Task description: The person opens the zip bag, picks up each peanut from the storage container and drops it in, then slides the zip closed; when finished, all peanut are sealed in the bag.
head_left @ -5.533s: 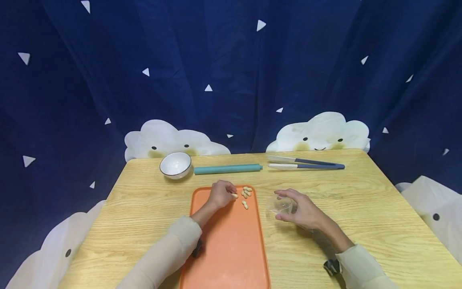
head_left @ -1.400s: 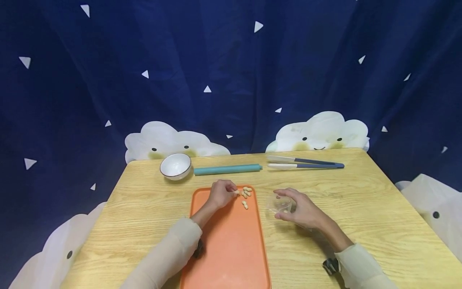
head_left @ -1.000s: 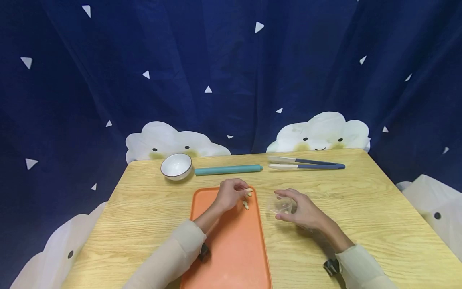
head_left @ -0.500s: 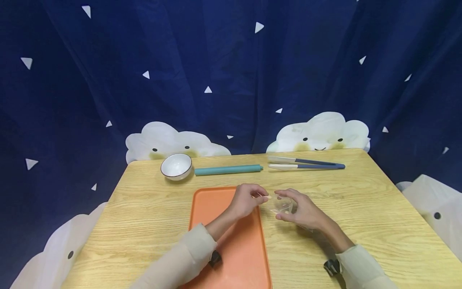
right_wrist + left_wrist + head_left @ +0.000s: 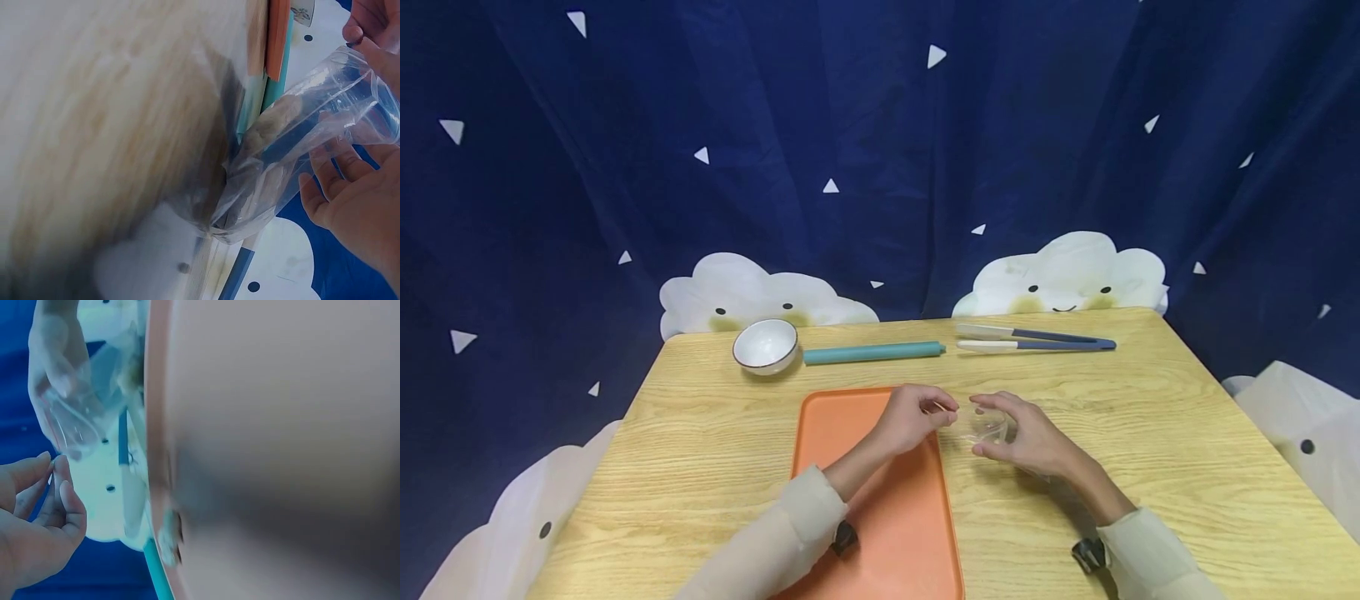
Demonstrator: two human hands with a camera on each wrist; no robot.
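Head view: right hand (image 5: 1032,437), thumb and fingers curved well apart, holding the clear bag (image 5: 987,425); left hand (image 5: 913,417) right by its mouth. Left wrist: left fingertips meet, can't tell on what; peanuts (image 5: 169,539) beyond, on the tray (image 5: 281,394). Right wrist: peanuts inside the bag, beside the right fingers (image 5: 328,178).
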